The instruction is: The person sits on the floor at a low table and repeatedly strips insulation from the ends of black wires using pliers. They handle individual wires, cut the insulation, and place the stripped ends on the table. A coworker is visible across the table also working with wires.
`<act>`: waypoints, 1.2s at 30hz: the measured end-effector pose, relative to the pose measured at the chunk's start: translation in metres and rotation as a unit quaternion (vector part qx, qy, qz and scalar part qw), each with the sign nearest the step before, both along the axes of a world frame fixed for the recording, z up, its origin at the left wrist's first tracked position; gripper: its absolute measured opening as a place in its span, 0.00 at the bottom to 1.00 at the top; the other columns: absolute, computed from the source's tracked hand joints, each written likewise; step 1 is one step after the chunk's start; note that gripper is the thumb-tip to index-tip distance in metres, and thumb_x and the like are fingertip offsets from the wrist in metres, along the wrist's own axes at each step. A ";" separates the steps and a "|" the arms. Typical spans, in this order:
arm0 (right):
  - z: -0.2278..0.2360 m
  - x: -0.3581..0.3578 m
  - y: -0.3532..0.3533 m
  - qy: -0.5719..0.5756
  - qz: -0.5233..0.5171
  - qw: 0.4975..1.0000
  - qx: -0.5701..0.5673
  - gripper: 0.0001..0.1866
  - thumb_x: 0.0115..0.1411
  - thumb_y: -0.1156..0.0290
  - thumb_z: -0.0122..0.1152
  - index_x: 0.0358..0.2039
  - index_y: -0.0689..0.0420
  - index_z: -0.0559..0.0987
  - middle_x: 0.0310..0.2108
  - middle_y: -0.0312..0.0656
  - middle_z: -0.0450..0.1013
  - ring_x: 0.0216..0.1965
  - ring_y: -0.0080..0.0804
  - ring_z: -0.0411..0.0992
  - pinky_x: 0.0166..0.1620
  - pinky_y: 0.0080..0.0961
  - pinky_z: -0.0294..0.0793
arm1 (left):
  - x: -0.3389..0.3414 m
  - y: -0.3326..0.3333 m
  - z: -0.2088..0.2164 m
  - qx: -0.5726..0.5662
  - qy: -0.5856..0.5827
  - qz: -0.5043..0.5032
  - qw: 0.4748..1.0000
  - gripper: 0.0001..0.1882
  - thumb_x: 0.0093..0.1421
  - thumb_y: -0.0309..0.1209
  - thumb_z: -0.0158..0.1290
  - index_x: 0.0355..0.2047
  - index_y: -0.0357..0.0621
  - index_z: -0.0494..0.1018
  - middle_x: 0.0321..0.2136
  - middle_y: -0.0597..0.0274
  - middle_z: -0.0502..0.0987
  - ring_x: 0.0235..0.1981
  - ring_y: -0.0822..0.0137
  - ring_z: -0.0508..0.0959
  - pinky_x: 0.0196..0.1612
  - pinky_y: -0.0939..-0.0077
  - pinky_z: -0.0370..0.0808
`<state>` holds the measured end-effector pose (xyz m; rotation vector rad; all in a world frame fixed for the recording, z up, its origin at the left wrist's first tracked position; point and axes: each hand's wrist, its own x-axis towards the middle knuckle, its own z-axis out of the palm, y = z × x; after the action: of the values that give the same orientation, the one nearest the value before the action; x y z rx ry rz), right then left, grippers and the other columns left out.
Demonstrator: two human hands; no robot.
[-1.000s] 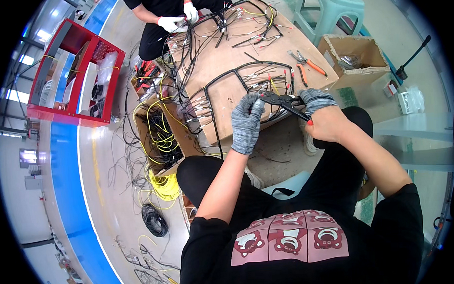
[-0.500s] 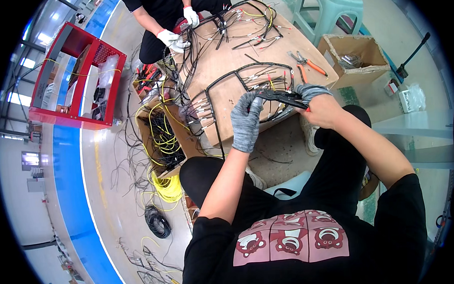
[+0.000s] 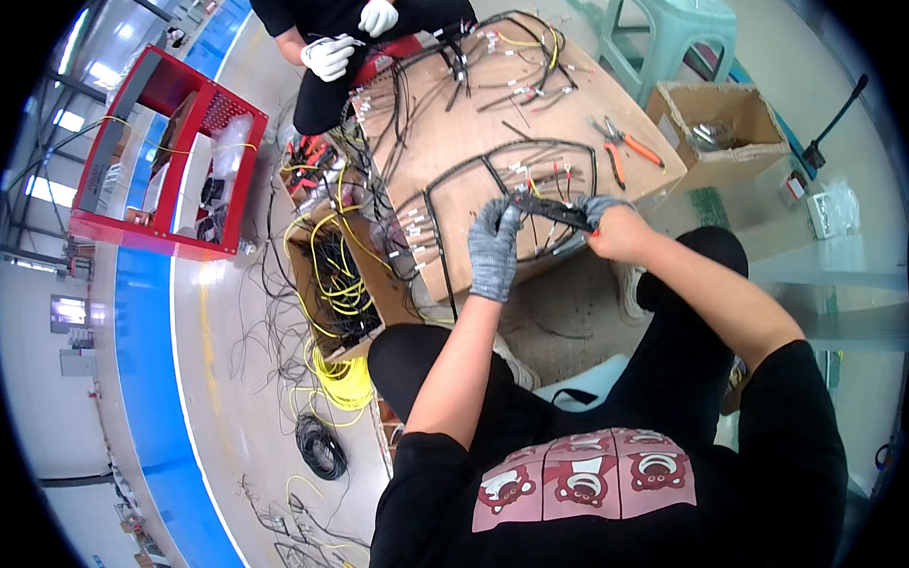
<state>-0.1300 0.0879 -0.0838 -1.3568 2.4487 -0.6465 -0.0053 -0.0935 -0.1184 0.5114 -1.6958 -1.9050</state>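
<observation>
Over the near edge of the wooden board, my right hand (image 3: 615,228), in a grey glove that leaves fingers bare, is closed around the handles of black crimping pliers (image 3: 552,211). My left hand (image 3: 492,251), in a grey knitted glove, is at the pliers' head with its fingers pinched together. What those fingers hold is too small to tell. Beneath and beyond the pliers, a black-taped wire harness (image 3: 457,168) lies on the board (image 3: 449,134). Its loose wire ends carry white tags and red tips.
Orange-handled pliers (image 3: 638,149) lie on the board's right. Across it sits a co-worker in white gloves (image 3: 328,58) beside another harness (image 3: 556,50). A carton (image 3: 744,124) and green stool (image 3: 680,16) stand right; a box of cables (image 3: 334,278) and red rack (image 3: 162,229) stand left.
The pliers have dipped and tilted slightly, with both my hands still at them. The co-worker's hands have moved apart and off the harness. The whole view has shifted a little.
</observation>
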 end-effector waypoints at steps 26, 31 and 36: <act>0.019 0.062 -0.082 -0.352 -0.092 0.843 -0.396 0.09 0.53 0.72 0.61 0.32 0.64 0.77 0.23 0.33 0.73 0.25 0.23 0.68 0.32 0.22 0.69 | 0.011 0.010 0.027 0.504 0.226 0.047 0.832 0.27 0.67 0.44 0.30 0.57 0.35 0.58 0.56 0.47 0.63 0.56 0.53 0.65 0.60 0.59 0.60; 0.011 0.050 -0.080 -0.212 -0.085 0.934 -0.274 0.13 0.53 0.65 0.60 0.35 0.60 0.78 0.25 0.49 0.74 0.29 0.45 0.73 0.34 0.31 0.71 | 0.009 0.015 0.027 0.519 0.254 -0.002 0.816 0.26 0.68 0.43 0.32 0.56 0.34 0.60 0.51 0.49 0.68 0.52 0.59 0.69 0.58 0.66 0.63; 0.005 0.045 -0.080 -0.170 -0.057 0.942 -0.283 0.13 0.53 0.66 0.61 0.35 0.61 0.78 0.27 0.47 0.75 0.30 0.41 0.73 0.36 0.29 0.71 | 0.009 0.016 0.026 0.500 0.214 0.028 0.839 0.25 0.68 0.41 0.33 0.54 0.32 0.61 0.50 0.48 0.68 0.50 0.58 0.69 0.57 0.66 0.64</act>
<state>-0.0849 0.0081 -0.0788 -1.1453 2.1456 -1.5644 0.0038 -0.0772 -0.0922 0.4254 -0.2986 -2.5151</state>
